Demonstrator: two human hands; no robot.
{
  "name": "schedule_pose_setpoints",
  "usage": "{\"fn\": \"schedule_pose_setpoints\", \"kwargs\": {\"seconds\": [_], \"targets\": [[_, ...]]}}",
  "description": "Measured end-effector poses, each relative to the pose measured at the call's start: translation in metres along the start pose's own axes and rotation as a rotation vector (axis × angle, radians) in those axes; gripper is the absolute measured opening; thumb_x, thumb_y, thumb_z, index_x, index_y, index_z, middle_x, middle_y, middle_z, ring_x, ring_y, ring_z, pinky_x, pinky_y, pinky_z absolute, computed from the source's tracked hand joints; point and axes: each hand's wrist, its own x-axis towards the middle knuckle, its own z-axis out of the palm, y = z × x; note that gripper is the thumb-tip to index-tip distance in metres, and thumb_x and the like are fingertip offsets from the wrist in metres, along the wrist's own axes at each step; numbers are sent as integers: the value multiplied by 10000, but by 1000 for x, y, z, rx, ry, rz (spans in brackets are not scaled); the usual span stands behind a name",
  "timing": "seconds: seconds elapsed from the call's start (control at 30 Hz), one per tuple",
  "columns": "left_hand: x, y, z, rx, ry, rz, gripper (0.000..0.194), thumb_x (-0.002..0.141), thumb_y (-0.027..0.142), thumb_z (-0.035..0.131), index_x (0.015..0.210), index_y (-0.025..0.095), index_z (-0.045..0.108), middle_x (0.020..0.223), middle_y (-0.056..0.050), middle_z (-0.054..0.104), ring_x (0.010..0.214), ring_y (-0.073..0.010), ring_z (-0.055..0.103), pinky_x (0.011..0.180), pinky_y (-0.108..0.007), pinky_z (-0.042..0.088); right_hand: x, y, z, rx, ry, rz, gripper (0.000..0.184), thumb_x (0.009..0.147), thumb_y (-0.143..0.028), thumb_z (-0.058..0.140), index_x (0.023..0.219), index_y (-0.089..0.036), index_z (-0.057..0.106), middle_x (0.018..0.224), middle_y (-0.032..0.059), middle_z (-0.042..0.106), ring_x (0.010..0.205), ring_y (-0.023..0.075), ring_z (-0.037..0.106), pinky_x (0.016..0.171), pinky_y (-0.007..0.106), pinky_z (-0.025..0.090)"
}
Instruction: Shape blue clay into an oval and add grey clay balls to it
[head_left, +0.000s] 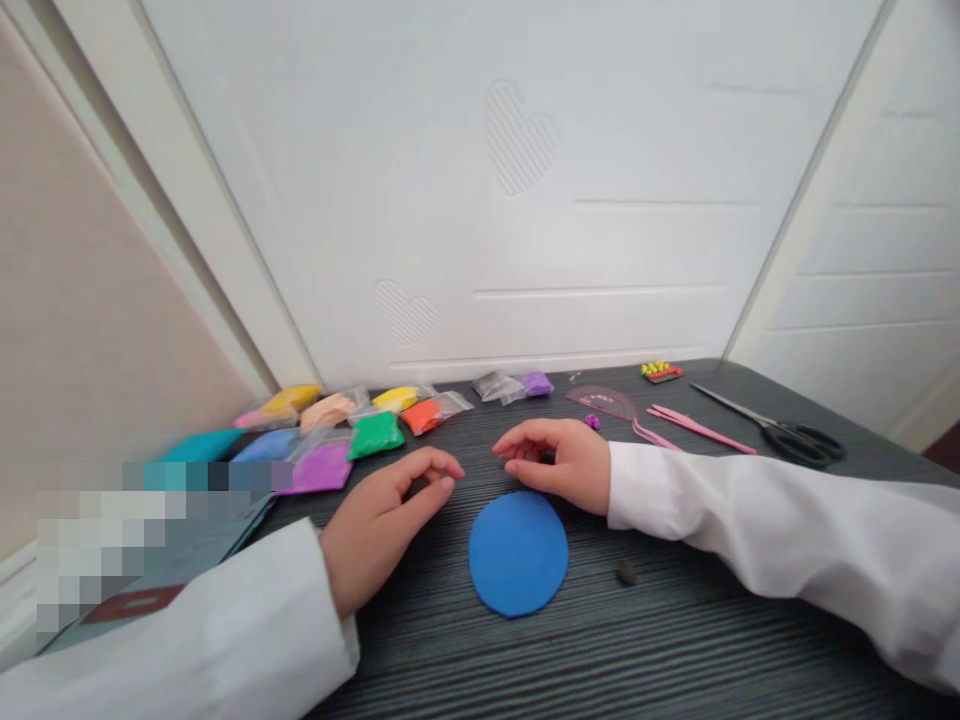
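Observation:
A flat, round blue clay disc [518, 553] lies on the dark table between and in front of my hands. My left hand [390, 525] is just left of the disc, its fingers loosely curved and nothing visible between them. Beyond the disc's far edge is my right hand [559, 462], fingers curled in and thumb close to the index finger. Something small and greyish shows at its fingertips, too small to name. A small dark brown clay lump [626, 571] sits right of the disc.
Bags of coloured clay, including a green one [376, 434] and a purple one [319, 466], line the back left. At the right lie a pink clay tool [701, 428], scissors [780, 430] and a protractor [602, 402]. A white panel [450, 200] stands behind the table.

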Motion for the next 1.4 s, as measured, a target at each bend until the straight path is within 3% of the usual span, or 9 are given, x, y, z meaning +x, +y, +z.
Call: {"fn": "schedule_pose_setpoints", "kwargs": {"seconds": [0.13, 0.33, 0.67, 0.9, 1.4], "targets": [[0, -2, 1, 9, -8, 0, 211, 837, 377, 457, 927, 227, 576, 725, 35, 518, 698, -154, 494, 657, -273, 363, -3, 1, -2, 41, -18, 5, 150, 772, -207, 625, 907, -164, 676, 746, 0, 646, 627, 103, 552, 602, 257, 456], [-3, 0, 2, 4, -17, 21, 195, 835, 359, 467, 908, 219, 581, 700, 41, 517, 677, -144, 488, 643, -271, 363, -4, -2, -3, 30, -45, -22, 152, 746, -200, 617, 876, -160, 685, 805, 17, 657, 700, 110, 570, 660, 258, 444], [-7, 6, 2, 199, -34, 82, 167, 823, 328, 486, 832, 237, 625, 700, 33, 540, 692, -152, 524, 648, -279, 378, -3, -4, -7, -18, -134, -36, 153, 782, -201, 596, 919, -204, 663, 820, -4, 646, 706, 110, 573, 651, 254, 464], [-6, 4, 3, 185, -14, 89, 171, 811, 346, 488, 792, 258, 634, 714, 40, 593, 677, -151, 551, 614, -269, 390, -3, -5, -9, -39, -160, -82, 172, 814, -192, 565, 934, -254, 671, 904, -15, 663, 813, 125, 615, 728, 262, 490], [-6, 5, 2, 171, -3, 39, 207, 782, 393, 477, 775, 285, 653, 681, 60, 618, 630, -147, 554, 575, -229, 402, -5, -7, -9, -50, -155, -65, 134, 802, -216, 593, 893, -263, 679, 882, -19, 668, 792, 129, 618, 692, 253, 516]]}}
